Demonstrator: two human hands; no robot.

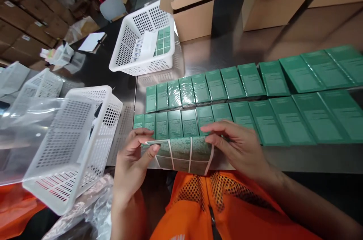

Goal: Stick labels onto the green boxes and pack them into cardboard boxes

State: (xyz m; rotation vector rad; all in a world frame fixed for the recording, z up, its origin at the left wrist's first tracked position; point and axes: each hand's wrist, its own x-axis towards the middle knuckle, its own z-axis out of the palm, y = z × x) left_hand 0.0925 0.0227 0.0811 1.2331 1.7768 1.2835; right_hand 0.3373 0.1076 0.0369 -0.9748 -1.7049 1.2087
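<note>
Shiny table (pixel 198 54), green boxes (pixel 215 85), white basket (pixel 153 67), cartons (pixel 195 21)

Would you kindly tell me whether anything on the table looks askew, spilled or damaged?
One far-row green box looks slightly askew: a dark wedge-shaped gap separates it from the neighbouring box on its right, while most others sit close together. I see nothing spilled or damaged.

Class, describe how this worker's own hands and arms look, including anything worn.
Both the left hand and right hand are ungloved, and the visible forearms are sleeveless. The worker's orange garment has mesh panels, a dark front zip and partly visible pale lettering.
</note>
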